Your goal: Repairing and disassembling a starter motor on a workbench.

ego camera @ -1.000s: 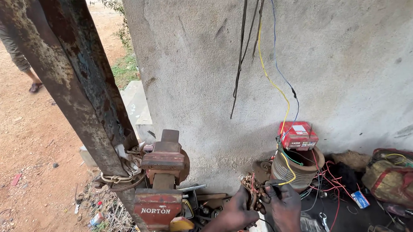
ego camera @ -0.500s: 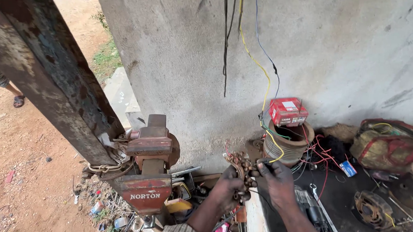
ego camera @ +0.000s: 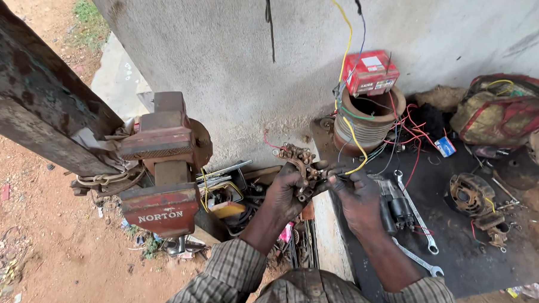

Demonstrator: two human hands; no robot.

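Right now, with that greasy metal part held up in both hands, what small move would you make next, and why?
Probably ease the right hand closer to steady the yellow wire at the metal part. The left hand already grips that part in the air, and the right hand's fingertips sit where the wire meets it.

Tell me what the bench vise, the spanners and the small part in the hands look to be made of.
Bench vise: probably cast iron, red paint worn and rusty.
Spanners: bright, shiny steel, possibly chromed.
Small part held by left hand and right hand: seemingly metal, brownish and grimy; exact metal unclear.
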